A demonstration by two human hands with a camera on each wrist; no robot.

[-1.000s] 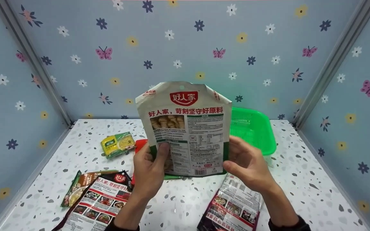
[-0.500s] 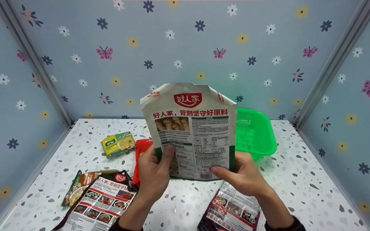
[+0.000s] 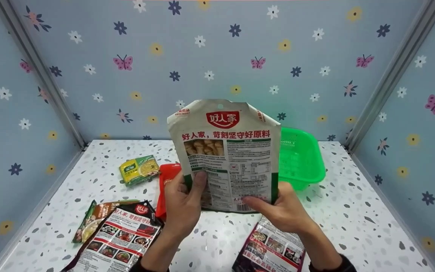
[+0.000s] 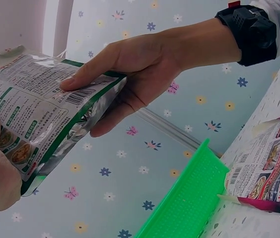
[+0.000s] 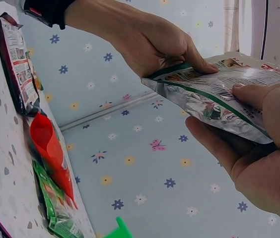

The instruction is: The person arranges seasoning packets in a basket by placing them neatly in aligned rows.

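A white seasoning pouch (image 3: 240, 155) with green lower edges and a red logo is held up over the table, its printed side towards me. My left hand (image 3: 183, 206) grips its lower left edge, thumb over the front. On the lower right, my right hand (image 3: 283, 207) pinches the pouch with its thumb lying near the barcode. In the left wrist view the pouch (image 4: 45, 104) sits between both hands, and its silvery bottom fold shows. The right wrist view shows that fold too, with the fingers (image 5: 212, 141) of my right hand beneath the pouch.
A green plastic basket (image 3: 302, 158) stands at the back right. A yellow-green packet (image 3: 139, 170) lies at the back left, near a red packet (image 3: 166, 181) partly hidden. Front left, a dark pouch (image 3: 115, 238) overlaps a brown-green packet (image 3: 91, 224). A purple-edged pouch (image 3: 272, 245) lies front right.
The white pouch has shifted slightly right and down with both hands. My right thumb has moved from the pouch's right edge onto its lower front.
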